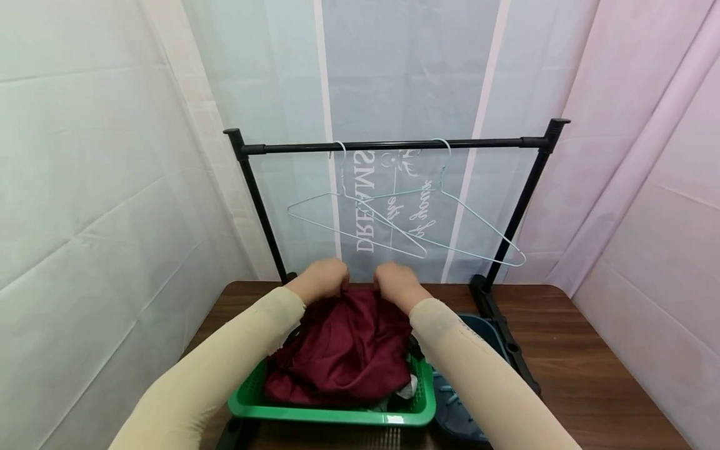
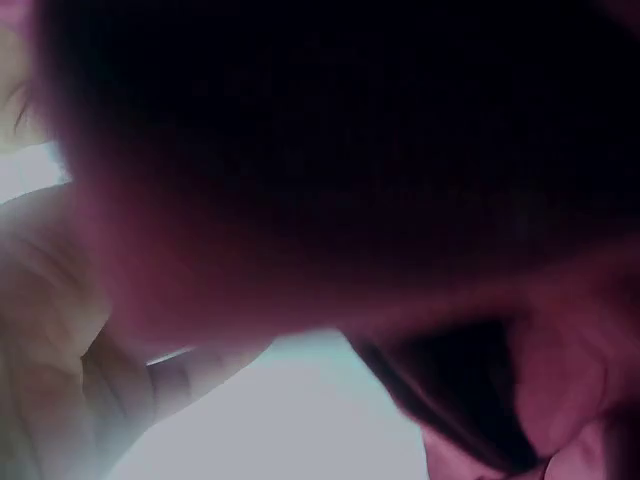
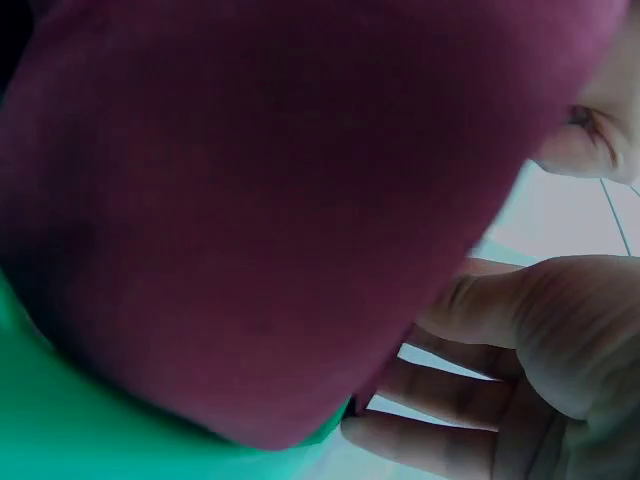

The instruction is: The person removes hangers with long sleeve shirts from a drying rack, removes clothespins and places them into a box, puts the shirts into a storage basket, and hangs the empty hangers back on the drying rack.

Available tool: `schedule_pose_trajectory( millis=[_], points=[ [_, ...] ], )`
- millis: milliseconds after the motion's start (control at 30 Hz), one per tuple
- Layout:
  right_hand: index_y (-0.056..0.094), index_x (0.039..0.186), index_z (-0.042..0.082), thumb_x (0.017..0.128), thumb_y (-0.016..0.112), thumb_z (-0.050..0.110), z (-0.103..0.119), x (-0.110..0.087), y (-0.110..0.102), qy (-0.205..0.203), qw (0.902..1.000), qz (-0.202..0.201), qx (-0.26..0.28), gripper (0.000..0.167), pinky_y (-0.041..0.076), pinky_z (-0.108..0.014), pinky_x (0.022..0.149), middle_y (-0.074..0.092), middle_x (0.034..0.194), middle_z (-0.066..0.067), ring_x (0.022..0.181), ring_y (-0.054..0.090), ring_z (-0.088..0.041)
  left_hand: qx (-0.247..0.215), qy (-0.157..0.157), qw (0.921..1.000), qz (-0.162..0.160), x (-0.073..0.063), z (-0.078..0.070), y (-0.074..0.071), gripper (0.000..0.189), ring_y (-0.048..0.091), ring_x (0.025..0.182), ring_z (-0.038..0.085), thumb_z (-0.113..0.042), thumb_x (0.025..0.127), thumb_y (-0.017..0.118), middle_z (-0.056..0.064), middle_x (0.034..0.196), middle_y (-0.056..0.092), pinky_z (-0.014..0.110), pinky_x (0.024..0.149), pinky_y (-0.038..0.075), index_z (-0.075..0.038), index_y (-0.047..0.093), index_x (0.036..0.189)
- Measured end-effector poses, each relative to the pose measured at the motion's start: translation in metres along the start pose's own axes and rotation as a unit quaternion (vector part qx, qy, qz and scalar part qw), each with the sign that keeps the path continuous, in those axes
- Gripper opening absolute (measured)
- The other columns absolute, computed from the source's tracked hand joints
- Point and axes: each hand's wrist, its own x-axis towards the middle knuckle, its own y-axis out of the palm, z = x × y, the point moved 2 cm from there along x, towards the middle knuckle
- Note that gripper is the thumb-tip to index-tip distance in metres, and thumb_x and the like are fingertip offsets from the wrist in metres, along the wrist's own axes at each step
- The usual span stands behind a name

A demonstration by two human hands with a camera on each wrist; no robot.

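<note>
Left hand [image 1: 322,279]: fingers curled, gripping the far edge of the maroon garment [image 1: 343,350]. Right hand [image 1: 395,279]: fingers curled likewise on the same edge, just beside the left at its 3 o'clock. Garment bunched, heaped in the green basket [image 1: 337,412] at 6 o'clock from the hands. Basket sits on the brown table [image 1: 585,356]. At 12 o'clock: black rail [image 1: 394,146] carrying two wire hangers [image 1: 360,219], both bare.

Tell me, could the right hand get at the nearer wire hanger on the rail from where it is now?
Probably yes. The right hand grips the red cloth in the green basket, and the hanger hangs on the black rail just above and beyond, with nothing between. It would have to let go first.
</note>
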Motion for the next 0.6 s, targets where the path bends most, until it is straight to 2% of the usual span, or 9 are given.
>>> schedule_pose_trajectory(
  millis=[167,300,367,467,600],
  points=[
    [0.049,0.055,0.019,0.085,0.067,0.001,0.0,-0.003,-0.005,0.0,0.9997,-0.013,0.021,0.04,0.036,-0.034,0.054,0.049,0.063,0.004,0.059,0.037,-0.016,0.011,0.003,0.9998,-0.014,-0.007,0.001,-0.007,0.015,0.068,0.079,0.018,-0.011,0.082,0.077,-0.002,0.085,0.072,0.04,0.071,0.059,-0.024,0.076,0.075],
    [0.052,0.057,0.018,0.083,0.065,-0.001,0.004,-0.011,-0.013,-0.02,0.9982,-0.027,0.051,0.035,0.034,-0.032,0.054,0.045,0.061,0.005,0.06,0.035,-0.015,-0.003,0.009,1.0,-0.001,-0.019,0.004,-0.021,0.019,0.058,0.069,0.011,-0.007,0.082,0.069,-0.008,0.076,0.065,0.035,0.065,0.054,-0.022,0.07,0.071],
    [0.057,0.061,0.018,0.082,0.066,0.0,0.009,-0.018,-0.021,-0.03,0.9969,-0.035,0.063,0.029,0.036,-0.031,0.056,0.048,0.062,0.006,0.062,0.038,-0.014,-0.009,0.012,0.9999,0.007,-0.029,0.004,-0.032,0.017,0.05,0.066,0.01,-0.007,0.08,0.068,-0.008,0.073,0.059,0.033,0.061,0.049,-0.021,0.065,0.07],
    [0.066,0.069,0.018,0.085,0.069,0.003,0.019,-0.032,-0.036,-0.043,0.9945,-0.039,0.086,0.022,0.043,-0.03,0.061,0.058,0.068,0.007,0.065,0.046,-0.012,-0.006,0.025,0.9997,0.006,-0.048,0.003,-0.05,0.016,0.046,0.068,0.009,-0.013,0.076,0.071,-0.009,0.077,0.053,0.03,0.059,0.043,-0.022,0.06,0.069],
    [0.071,0.081,0.02,0.088,0.072,0.006,0.035,-0.057,-0.057,-0.076,0.9914,-0.038,0.099,0.015,0.05,-0.031,0.068,0.066,0.081,0.007,0.071,0.056,-0.01,-0.008,0.056,0.9984,0.002,-0.076,-0.002,-0.066,0.02,0.053,0.077,0.009,-0.019,0.077,0.076,-0.01,0.09,0.056,0.03,0.064,0.046,-0.028,0.06,0.069]
  ],
)
